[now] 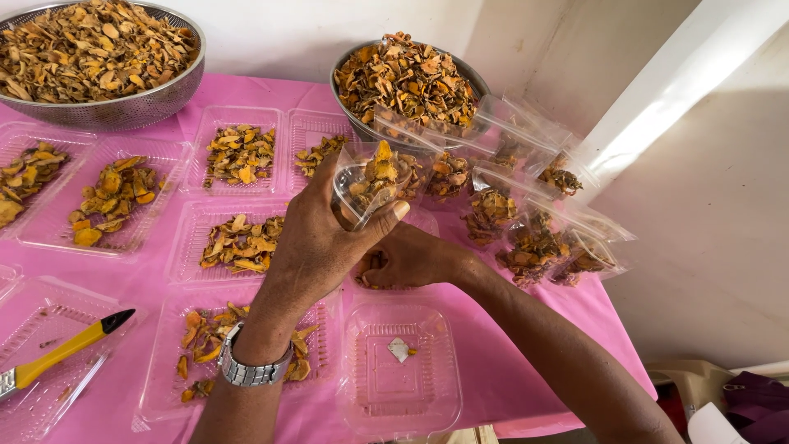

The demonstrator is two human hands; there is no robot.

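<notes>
A small clear pouch (371, 185) of dried orange-brown slices is gripped in the left hand (325, 238), fingers clamped around it, above the pink table (501, 370). The right hand (408, 259) is curled in a clear tray beneath. Filled pouches (534, 234) are heaped to the right; two steel bowls (123, 107) of slices stand far.

Two steel bowls (123, 107) (349, 62) of dried slices at the back of a pink cloth (509, 370); yellow-handled tool (57, 352) lying in a left tray (33, 403).
</notes>
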